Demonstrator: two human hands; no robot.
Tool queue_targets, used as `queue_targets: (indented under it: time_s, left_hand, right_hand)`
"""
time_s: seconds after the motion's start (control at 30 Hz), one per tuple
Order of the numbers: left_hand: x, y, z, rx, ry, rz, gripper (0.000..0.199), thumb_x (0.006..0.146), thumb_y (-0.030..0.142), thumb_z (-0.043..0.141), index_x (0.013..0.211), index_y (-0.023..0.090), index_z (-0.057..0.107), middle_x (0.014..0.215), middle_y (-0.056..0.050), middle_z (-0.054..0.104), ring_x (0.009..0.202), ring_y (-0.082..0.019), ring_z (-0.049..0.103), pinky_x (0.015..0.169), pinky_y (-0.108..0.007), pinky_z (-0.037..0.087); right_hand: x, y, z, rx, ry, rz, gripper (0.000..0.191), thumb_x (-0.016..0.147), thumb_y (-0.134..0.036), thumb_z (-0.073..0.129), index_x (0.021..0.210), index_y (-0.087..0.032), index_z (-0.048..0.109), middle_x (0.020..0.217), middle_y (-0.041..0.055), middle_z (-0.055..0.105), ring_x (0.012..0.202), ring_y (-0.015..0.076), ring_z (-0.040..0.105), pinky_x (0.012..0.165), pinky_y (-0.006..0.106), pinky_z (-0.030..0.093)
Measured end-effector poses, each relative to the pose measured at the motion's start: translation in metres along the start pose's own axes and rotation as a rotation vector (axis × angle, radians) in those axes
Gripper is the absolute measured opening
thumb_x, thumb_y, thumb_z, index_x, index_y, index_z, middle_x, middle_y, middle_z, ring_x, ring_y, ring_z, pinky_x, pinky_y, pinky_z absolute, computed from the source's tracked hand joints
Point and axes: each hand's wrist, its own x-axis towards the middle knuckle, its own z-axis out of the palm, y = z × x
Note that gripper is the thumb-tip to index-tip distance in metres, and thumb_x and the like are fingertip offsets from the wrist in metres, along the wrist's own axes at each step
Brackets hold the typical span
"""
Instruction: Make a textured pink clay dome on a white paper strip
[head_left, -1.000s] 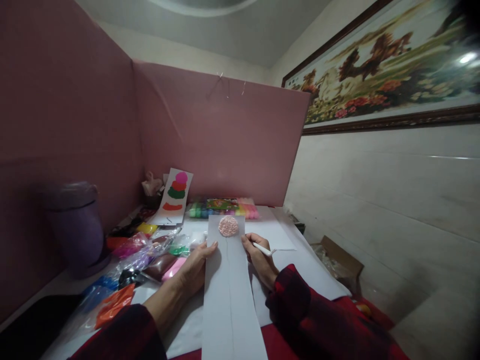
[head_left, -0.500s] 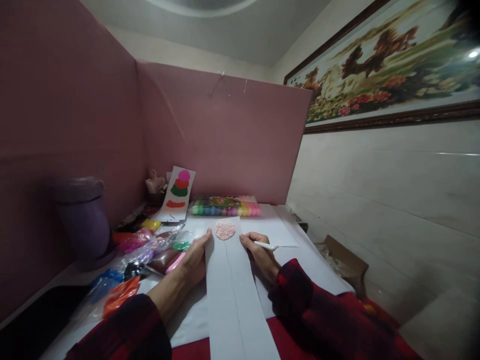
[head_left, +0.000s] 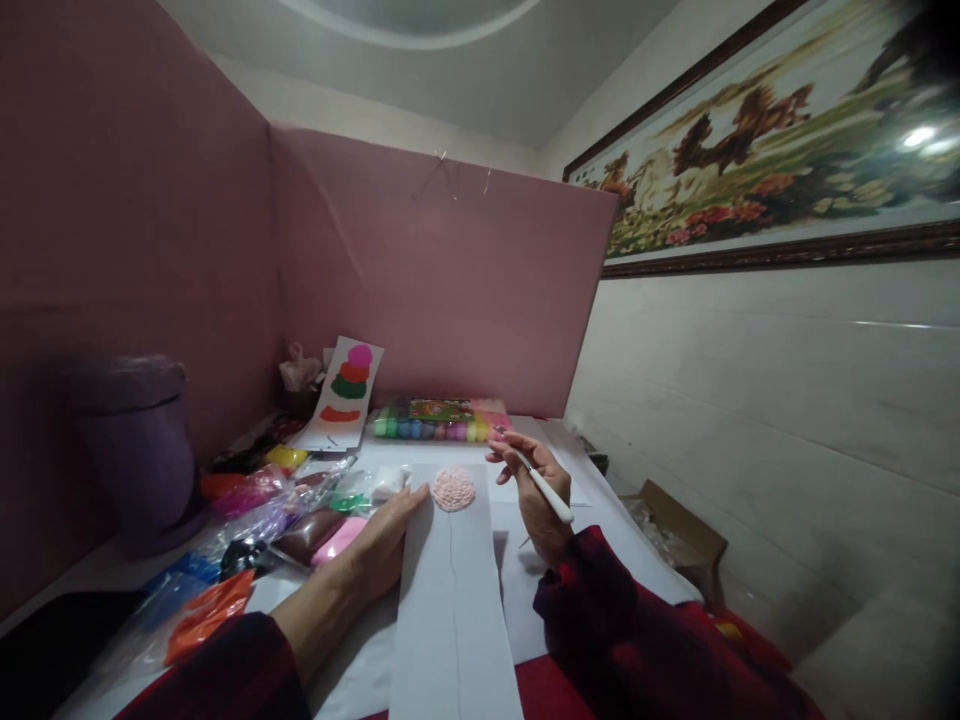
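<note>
A long white paper strip (head_left: 442,610) carries a round, textured pale pink patch (head_left: 454,490) near its far end, with a thin line running down from it. My left hand (head_left: 390,530) grips the strip's left edge, thumb on top. To the right of the strip, my right hand (head_left: 541,490) is raised and closed round a white-handled tool (head_left: 550,494), whose dark tip points up and to the left. A second thin pointed thing shows below that hand; what it belongs to is hidden.
Bags of coloured clay (head_left: 300,530) lie on the left beside a purple bin (head_left: 139,450). Behind are a card with coloured shapes (head_left: 346,385) and a pack of coloured clay (head_left: 439,422). A cardboard box (head_left: 686,530) stands at the right.
My right hand has let go of the strip's right edge and risen, turning the tool so its tip points up-left. The strip has shifted slightly nearer. The view has moved a little.
</note>
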Motion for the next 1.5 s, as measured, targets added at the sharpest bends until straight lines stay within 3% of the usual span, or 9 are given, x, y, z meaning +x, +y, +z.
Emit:
queue_targets:
  time_s: [0.1, 0.23, 0.43, 0.63, 0.77, 0.97, 1.1, 1.5]
  left_hand:
    - [0.0, 0.0, 0.002, -0.004, -0.036, -0.023, 0.027, 0.081, 0.026, 0.065, 0.103, 0.01, 0.063, 0.082, -0.012, 0.073, 0.078, -0.025, 0.071, 0.072, -0.031, 0.055]
    - [0.001, -0.001, 0.001, 0.009, -0.038, -0.085, 0.027, 0.08, 0.022, 0.064, 0.103, 0.008, 0.062, 0.086, -0.015, 0.073, 0.076, -0.025, 0.07, 0.068, -0.032, 0.056]
    - [0.004, -0.006, -0.003, 0.016, -0.056, -0.095, 0.036, 0.078, 0.021, 0.065, 0.111, 0.009, 0.058, 0.09, -0.016, 0.072, 0.076, -0.025, 0.07, 0.063, -0.031, 0.055]
    - [0.004, -0.006, -0.003, 0.012, -0.126, -0.111, 0.031, 0.079, 0.02, 0.062, 0.108, 0.01, 0.06, 0.086, -0.013, 0.072, 0.073, -0.024, 0.069, 0.065, -0.031, 0.053]
    - [0.005, -0.006, -0.004, 0.047, -0.058, -0.134, 0.023, 0.077, 0.018, 0.061, 0.098, 0.01, 0.063, 0.072, -0.009, 0.07, 0.061, -0.019, 0.065, 0.058, -0.028, 0.051]
    - [0.002, -0.005, -0.002, 0.062, -0.023, -0.143, 0.01, 0.074, 0.018, 0.064, 0.083, 0.013, 0.063, 0.064, -0.003, 0.065, 0.055, -0.016, 0.06, 0.052, -0.024, 0.046]
    - [0.0, -0.004, 0.001, 0.076, -0.056, -0.136, 0.014, 0.074, 0.015, 0.063, 0.087, 0.013, 0.063, 0.071, -0.005, 0.068, 0.058, -0.016, 0.06, 0.054, -0.024, 0.046]
    - [-0.001, -0.003, 0.008, 0.168, -0.064, -0.171, 0.019, 0.069, 0.017, 0.064, 0.087, 0.013, 0.063, 0.068, -0.003, 0.065, 0.056, -0.013, 0.058, 0.051, -0.021, 0.043]
  right_hand:
    - [-0.002, -0.004, -0.003, -0.047, -0.082, -0.075, 0.026, 0.084, -0.04, 0.061, 0.093, -0.017, 0.068, 0.076, 0.0061, 0.069, 0.059, 0.0146, 0.06, 0.049, 0.028, 0.046]
    - [-0.003, -0.001, -0.005, -0.121, -0.169, -0.185, 0.025, 0.087, -0.04, 0.057, 0.086, -0.019, 0.071, 0.082, 0.0049, 0.067, 0.06, 0.0117, 0.057, 0.054, 0.028, 0.049]
    - [-0.002, 0.003, 0.0, -0.05, -0.196, 0.038, 0.027, 0.082, -0.043, 0.062, 0.078, -0.016, 0.064, 0.061, 0.001, 0.064, 0.053, 0.0137, 0.063, 0.052, 0.028, 0.055]
    - [-0.004, 0.005, -0.001, -0.072, -0.201, 0.078, 0.026, 0.078, -0.041, 0.066, 0.077, -0.015, 0.064, 0.063, 0.0018, 0.064, 0.046, 0.013, 0.062, 0.036, 0.021, 0.045]
    - [-0.006, 0.006, -0.002, -0.137, -0.303, 0.069, 0.021, 0.083, -0.038, 0.059, 0.078, -0.018, 0.059, 0.058, -0.0007, 0.061, 0.044, 0.0128, 0.06, 0.038, 0.021, 0.044]
    - [-0.011, -0.001, -0.003, -0.376, -0.423, -0.137, 0.008, 0.085, -0.025, 0.055, 0.081, -0.019, 0.059, 0.057, -0.0013, 0.057, 0.048, 0.0126, 0.056, 0.05, 0.025, 0.046]
    - [-0.01, -0.005, -0.005, -0.526, -0.456, -0.278, 0.009, 0.085, -0.02, 0.052, 0.08, -0.019, 0.059, 0.065, 0.0012, 0.06, 0.057, 0.0141, 0.057, 0.058, 0.026, 0.046]
    - [-0.008, 0.005, -0.009, -0.619, -0.574, -0.507, 0.009, 0.087, -0.013, 0.05, 0.085, -0.019, 0.057, 0.076, 0.0043, 0.064, 0.066, 0.0162, 0.059, 0.063, 0.026, 0.046]
